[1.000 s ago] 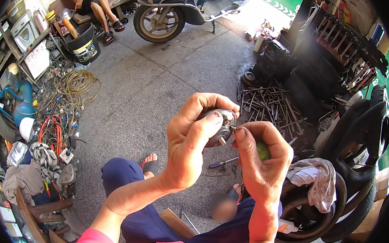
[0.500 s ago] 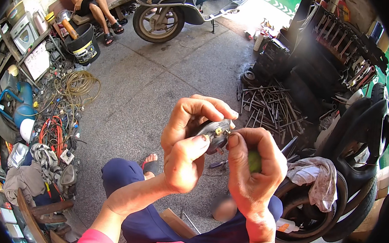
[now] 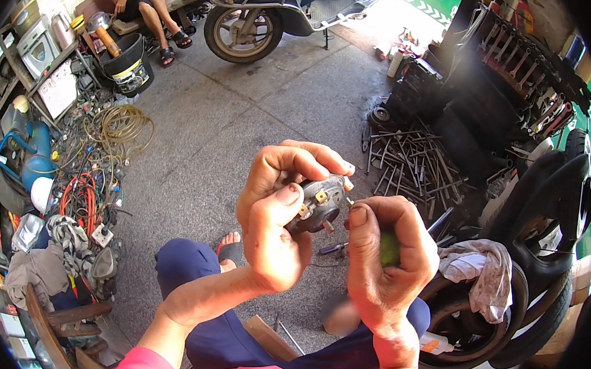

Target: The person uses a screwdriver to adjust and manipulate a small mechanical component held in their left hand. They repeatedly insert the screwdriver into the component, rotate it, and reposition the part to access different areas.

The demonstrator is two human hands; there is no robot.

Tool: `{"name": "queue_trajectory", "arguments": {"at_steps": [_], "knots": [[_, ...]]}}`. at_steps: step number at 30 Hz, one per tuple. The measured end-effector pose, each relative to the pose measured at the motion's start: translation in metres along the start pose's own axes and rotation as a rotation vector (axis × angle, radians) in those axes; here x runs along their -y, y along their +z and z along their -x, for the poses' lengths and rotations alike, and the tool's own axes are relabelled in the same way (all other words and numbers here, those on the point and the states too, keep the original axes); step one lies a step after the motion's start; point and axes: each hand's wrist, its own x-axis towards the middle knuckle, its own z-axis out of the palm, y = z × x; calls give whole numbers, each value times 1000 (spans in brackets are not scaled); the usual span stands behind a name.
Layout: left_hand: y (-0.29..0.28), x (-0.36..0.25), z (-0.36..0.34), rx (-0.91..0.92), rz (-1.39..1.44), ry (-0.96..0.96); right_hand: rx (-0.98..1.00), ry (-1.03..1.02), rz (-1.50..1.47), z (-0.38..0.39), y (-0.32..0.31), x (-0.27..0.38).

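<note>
My left hand is closed round a small, round, dark part that resembles a vehicle horn, with brass tabs on its face and a stud sticking out of it. Its thumb presses on one side of the part while the fingers curl over the top. Just to the right, my right hand pinches a tiny brass-coloured piece between thumb and forefinger, apart from the dark part. Tucked in the same hand's curled fingers is a green object; most of it is hidden.
Tyres with a rag lie at the right, below a heap of metal rods and hanging wrenches. Cables and clutter line the left. A scooter and a seated person are at the back.
The dark part has turned so its face and tabs show more. My left hand has shifted slightly left, and the right fingertips with the tiny brass piece are farther from it.
</note>
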Motion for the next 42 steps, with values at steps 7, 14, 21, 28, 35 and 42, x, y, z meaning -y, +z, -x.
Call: {"name": "queue_trajectory", "arguments": {"at_steps": [7, 14, 21, 28, 35, 42], "knots": [[-4, 0, 3, 50, -30, -31, 55, -44, -5, 0, 0, -4], [-4, 2, 3, 68, -39, 3, 44, -44, 31, 0, -1, -4], [-9, 3, 3, 156, -109, 41, 41, -37, 26, 2, 1, 0], [-7, 5, 2, 176, -131, 95, 78, -122, 47, -1, -1, -7], [-5, -3, 1, 178, -146, 65, 44, -85, -6, 1, 1, -4], [8, -5, 2, -114, 24, -498, -17, 105, -53, -1, 2, -9]]}}
